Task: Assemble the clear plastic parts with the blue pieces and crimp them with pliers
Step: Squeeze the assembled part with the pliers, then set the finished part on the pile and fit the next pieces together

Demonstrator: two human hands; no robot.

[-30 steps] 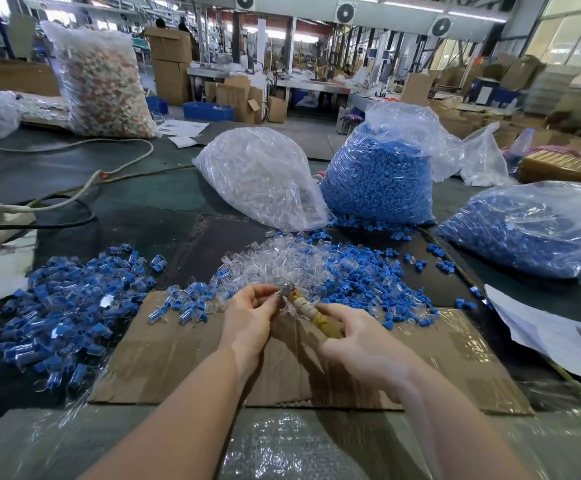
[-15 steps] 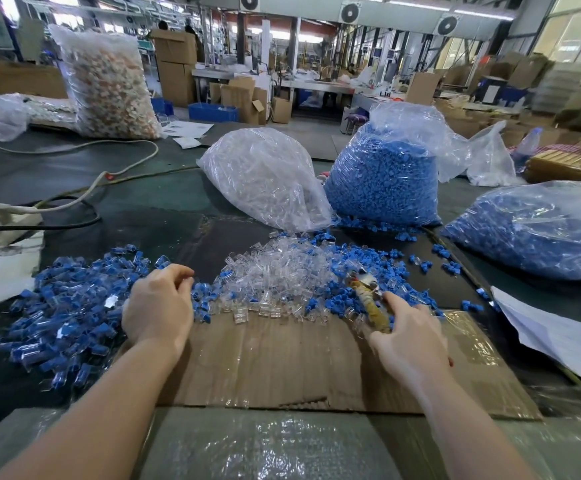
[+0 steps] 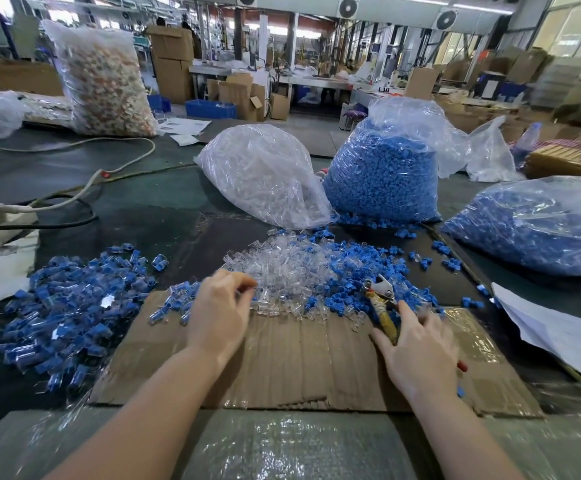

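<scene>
left hand (image 3: pixel 220 306) pinches into the loose clear plastic parts (image 3: pixel 278 268), apparently picking one; right hand (image 3: pixel 417 348) grips yellow-handled metal pliers (image 3: pixel 381 303), ready to crimp.

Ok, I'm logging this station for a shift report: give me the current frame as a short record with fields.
left hand: left hand at the near edge of the clear parts pile, fingers curled; what it pinches cannot be told
right hand: right hand holds the pliers, tips over the loose blue pieces
finished pile: assembled pieces, left of the cardboard sheet
stock: bag of clear parts; bag of blue pieces
</scene>
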